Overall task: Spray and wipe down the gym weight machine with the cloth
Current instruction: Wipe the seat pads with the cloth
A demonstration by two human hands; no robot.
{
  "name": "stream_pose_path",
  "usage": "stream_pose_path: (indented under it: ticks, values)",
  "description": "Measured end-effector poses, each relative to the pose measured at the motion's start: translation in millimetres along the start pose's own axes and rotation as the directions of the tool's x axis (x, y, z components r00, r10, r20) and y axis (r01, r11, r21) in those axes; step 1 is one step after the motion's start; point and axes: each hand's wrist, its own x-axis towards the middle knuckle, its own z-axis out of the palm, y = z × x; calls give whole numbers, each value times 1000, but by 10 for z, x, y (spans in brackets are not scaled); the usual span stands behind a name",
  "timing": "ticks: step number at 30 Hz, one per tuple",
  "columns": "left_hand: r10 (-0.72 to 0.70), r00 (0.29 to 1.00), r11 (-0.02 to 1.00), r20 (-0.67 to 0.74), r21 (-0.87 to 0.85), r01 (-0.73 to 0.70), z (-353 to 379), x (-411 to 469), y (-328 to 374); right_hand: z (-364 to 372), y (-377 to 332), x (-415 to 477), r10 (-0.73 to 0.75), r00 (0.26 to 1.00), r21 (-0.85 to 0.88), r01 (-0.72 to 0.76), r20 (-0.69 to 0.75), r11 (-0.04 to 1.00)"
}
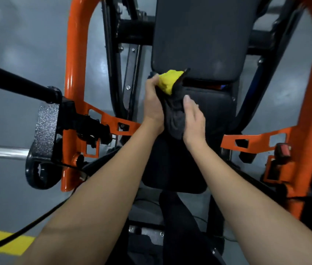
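Cloth (174,115) bunched between left hand (152,106) and right hand (194,121).

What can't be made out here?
Head view:
right hand grip: fingers behind the cloth.
left hand fingertips: buried in cloth.
back pad top: cut by upper edge.
seat middle: under hands and cloth.
spray wetness: too blurred.

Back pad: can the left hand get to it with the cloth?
Probably yes. The left hand grips the cloth right by the lower edge of the back pad, with nothing between them.
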Motion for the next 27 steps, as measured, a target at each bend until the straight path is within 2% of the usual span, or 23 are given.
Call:
stream_pose_path:
  ticks: [1,2,3,4,5,7,8,9,10,11,13,15,18,21,23,24,25,27]
  values:
    - [1,997,1000,82,-8,0,124,-58,4,-125,-84,-54,84,996,156,-88,30,984]
    - [44,991,997,130,53,-51,237,-90,-16,-271,-136,-96,132,988,243,-148,81,959]
    - [79,980,984,183,142,-106,328,-112,-49,-393,-85,-124,164,980,259,-189,115,947]
    - [177,944,912,280,314,-264,391,-105,-136,-483,-26,-151,172,978,247,-198,121,949]
    - [193,905,812,378,456,-364,430,-81,-211,-542,53,-165,190,979,212,-203,81,956]
    - [417,843,572,341,623,-535,446,26,-330,-665,176,-173,213,969,83,-204,-122,975]
    - [497,825,552,269,635,-540,385,69,-316,-708,217,-178,163,960,-17,-171,-229,985]
    - [496,853,640,160,597,-484,319,125,-287,-764,264,-160,104,946,-105,-142,-309,984]
    - [431,899,714,78,579,-393,230,222,-323,-822,270,-143,51,929,-178,-124,-367,976]
    - [356,932,727,62,609,-318,118,281,-312,-860,278,-104,10,913,-235,-115,-408,965]
    - [186,970,602,156,763,-238,-116,384,-368,-849,227,-36,-47,905,-344,-111,-422,932]
    - [40,955,506,294,818,-273,-220,377,-380,-689,165,46,-109,920,-501,-103,-375,859]
    - [-20,940,322,341,892,-317,-192,486,-293,-319,74,212,-107,926,-640,-163,-362,750]
    - [-34,938,172,344,927,-334,-151,606,-140,-123,27,353,-187,893,-771,-229,-409,594]
    - [-29,943,141,332,935,-325,-131,653,-107,-165,47,393,-270,905,-836,-146,-329,529]
    - [-33,943,135,330,937,-323,-122,651,-93,-214,69,390,-307,929,-880,-39,-207,473]
    - [-32,944,127,329,938,-322,-112,642,-80,-267,112,384,-325,946,-915,114,-19,386]
    - [-1,940,70,341,938,-340,-75,624,-39,-401,147,369,-244,902,-875,413,355,253]
